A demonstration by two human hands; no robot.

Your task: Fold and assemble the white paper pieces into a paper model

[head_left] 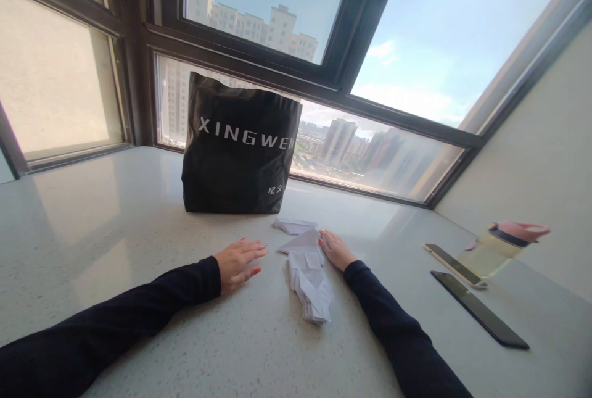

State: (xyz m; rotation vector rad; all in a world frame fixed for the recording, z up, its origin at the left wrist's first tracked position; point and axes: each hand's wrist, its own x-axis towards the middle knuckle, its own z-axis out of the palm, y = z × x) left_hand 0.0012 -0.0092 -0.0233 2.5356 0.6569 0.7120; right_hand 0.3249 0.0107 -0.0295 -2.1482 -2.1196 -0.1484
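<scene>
My left hand [238,264] lies palm down on the counter with its fingers spread, a short gap to the left of the folded white papers. Just right of the papers rests my right hand [337,248], fingers stretched forward, its fingertips at the edge of a folded paper piece [303,242]. Nothing shows in either hand. A stack of folded white paper [311,287] runs toward me between the hands. Beyond it lies another flat folded piece [296,226].
A black bag [238,163] with white lettering stands behind the papers, by the window. To the right, a phone [456,265] and a larger dark phone [478,308] lie beside a clear bottle [502,250] with a pink lid. The speckled counter [161,336] reaches the window frames.
</scene>
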